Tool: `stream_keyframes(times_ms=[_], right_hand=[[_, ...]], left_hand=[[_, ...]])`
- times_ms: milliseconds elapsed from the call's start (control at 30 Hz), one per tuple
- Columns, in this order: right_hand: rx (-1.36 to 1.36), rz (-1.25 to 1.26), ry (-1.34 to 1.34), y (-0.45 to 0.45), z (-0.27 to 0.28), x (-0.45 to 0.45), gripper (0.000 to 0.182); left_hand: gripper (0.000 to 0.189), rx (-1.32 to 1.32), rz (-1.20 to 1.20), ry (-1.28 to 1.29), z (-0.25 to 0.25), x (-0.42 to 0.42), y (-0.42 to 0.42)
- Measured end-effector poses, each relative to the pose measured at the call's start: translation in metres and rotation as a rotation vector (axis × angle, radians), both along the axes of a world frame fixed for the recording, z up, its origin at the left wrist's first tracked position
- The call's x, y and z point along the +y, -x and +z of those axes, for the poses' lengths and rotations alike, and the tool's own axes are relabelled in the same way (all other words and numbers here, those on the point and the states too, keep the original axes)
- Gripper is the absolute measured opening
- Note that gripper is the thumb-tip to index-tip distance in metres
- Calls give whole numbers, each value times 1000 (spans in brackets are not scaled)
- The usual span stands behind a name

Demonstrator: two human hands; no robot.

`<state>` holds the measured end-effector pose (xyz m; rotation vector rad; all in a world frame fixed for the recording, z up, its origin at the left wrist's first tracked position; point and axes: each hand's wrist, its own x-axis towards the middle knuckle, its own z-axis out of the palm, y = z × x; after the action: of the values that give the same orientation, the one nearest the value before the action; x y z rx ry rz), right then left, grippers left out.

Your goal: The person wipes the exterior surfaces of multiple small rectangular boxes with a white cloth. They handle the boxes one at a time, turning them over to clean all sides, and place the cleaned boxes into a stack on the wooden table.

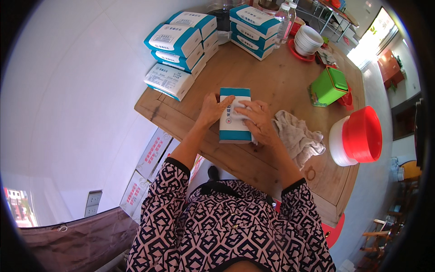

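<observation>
A blue-and-white tissue box (235, 134) lies on the wooden table in front of me. My left hand (217, 106) grips its left side, thumb across the top. On the right part of its top rests my right hand (255, 119), with a piece of white tissue or cloth (242, 110) bunched under the fingers; whether it comes out of the box I cannot tell. More tissue shows below that hand at the box's edge. Just right of it lies a crumpled greyish towel (297, 136).
Similar boxes stand stacked at the back left (173, 37) and back centre (253, 32), beside plastic bottles (282, 22). Further right are stacked white bowls (307, 39), a green container (328, 88) and red and white plastic bowls (360, 134). Printed cartons (153, 153) stand under the table's left edge.
</observation>
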<state>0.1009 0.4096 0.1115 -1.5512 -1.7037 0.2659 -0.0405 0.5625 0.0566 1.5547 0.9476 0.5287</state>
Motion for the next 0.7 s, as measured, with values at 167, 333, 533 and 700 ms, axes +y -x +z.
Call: stream_keyframes(times_ms=[167, 333, 533, 700], right_hand=[[264, -206, -103, -8, -36, 32, 42], [432, -209, -122, 0, -43, 35, 43], [244, -166, -203, 14, 23, -4, 49], [394, -248, -142, 16, 56, -26, 46]], left_hand=[[54, -2, 39, 250, 46, -15, -9], [63, -118, 144, 389, 60, -25, -6], [65, -382, 6, 273, 81, -62, 14], [64, -473, -53, 101, 97, -87, 23]])
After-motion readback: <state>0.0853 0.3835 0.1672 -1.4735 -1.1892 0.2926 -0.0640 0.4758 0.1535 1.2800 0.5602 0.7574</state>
